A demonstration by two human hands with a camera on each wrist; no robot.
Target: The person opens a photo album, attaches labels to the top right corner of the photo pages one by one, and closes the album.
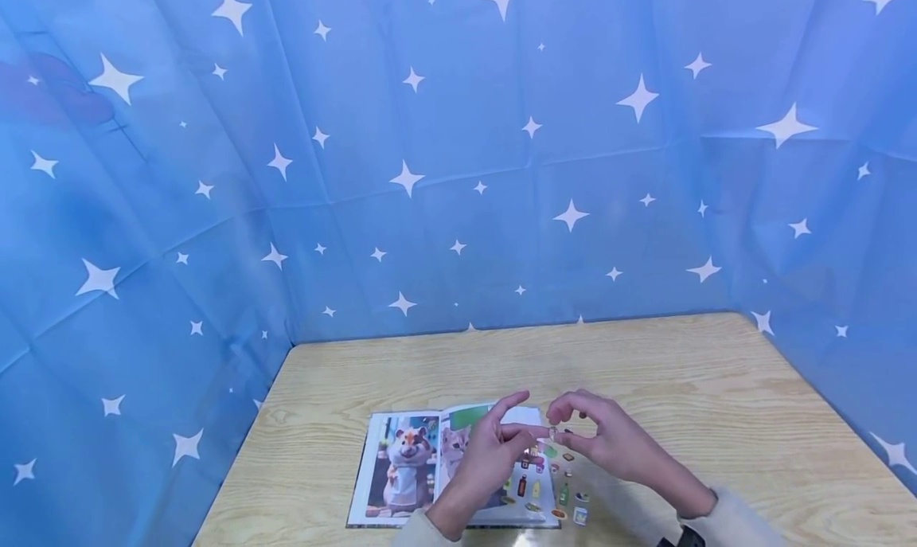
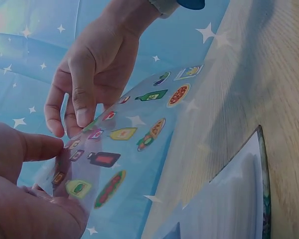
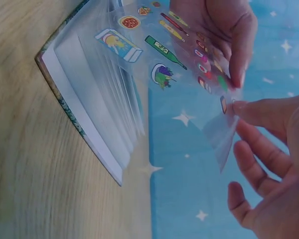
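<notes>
A clear sticker sheet (image 2: 104, 159), printed with small bottles, pizza and other foods, is held up on a slant over the open book (image 1: 361, 483). My left hand (image 1: 481, 461) grips it along its upper part, thumb on the printed face in the left wrist view. At the sheet's far edge, beside a small brown sticker (image 3: 223, 104), my right hand (image 1: 618, 439) pinches with thumb and forefinger. Its other fingers are loosely bent. The book's left page has a picture of a hamster (image 1: 408, 467) in an apron; the hand and sheet partly cover the right page.
The book lies on a wood-grain table (image 1: 322, 388), near its front edge. A blue cloth with white stars (image 1: 458, 133) hangs behind and at both sides of the table. A dark band (image 1: 689, 537) shows at the right sleeve.
</notes>
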